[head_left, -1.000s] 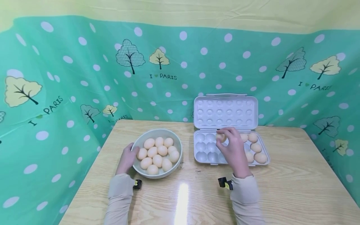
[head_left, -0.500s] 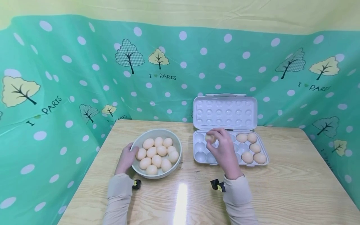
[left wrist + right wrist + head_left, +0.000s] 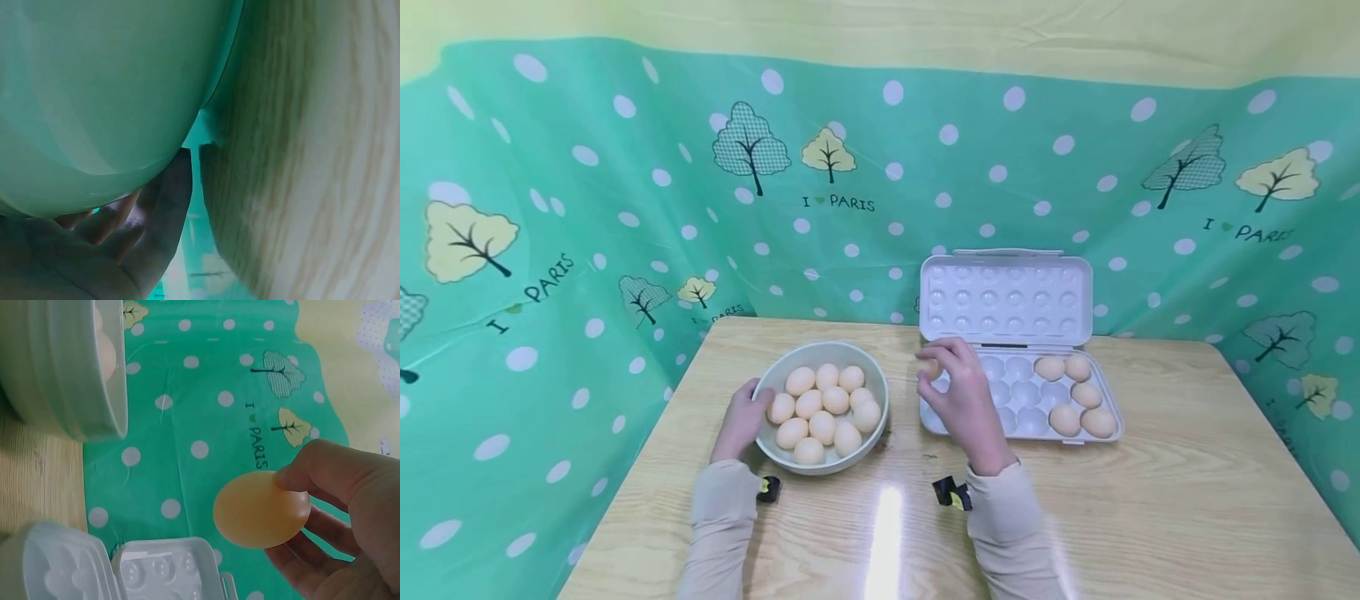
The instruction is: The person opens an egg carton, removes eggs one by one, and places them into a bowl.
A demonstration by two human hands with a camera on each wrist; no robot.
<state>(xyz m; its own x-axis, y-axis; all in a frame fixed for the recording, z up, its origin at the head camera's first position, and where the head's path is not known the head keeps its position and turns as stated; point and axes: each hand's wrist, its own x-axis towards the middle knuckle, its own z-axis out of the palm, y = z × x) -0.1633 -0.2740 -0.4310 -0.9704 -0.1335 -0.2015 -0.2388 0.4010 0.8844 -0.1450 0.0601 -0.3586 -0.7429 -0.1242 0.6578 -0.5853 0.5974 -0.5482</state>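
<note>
At the far side I see a green cloth (image 3: 917,187); on the worktop (image 3: 1187,467) stand an open egg box (image 3: 1024,393), right, and a bowl (image 3: 821,469), left. The left hand (image 3: 743,423)'s grip holds the bowl's left rim; the right hand (image 3: 962,400)'s grip pinches one egg (image 3: 256,509) over the box's left end. More eggs (image 3: 809,404) lie in the bowl, five eggs (image 3: 1086,395) at the box's right.

One bowl (image 3: 827,468): twelve eggs (image 3: 822,427) visible. One carton (image 3: 1002,310): five eggs (image 3: 1065,420) visible. One egg (image 3: 253,509) held. One table (image 3: 1195,475).
</note>
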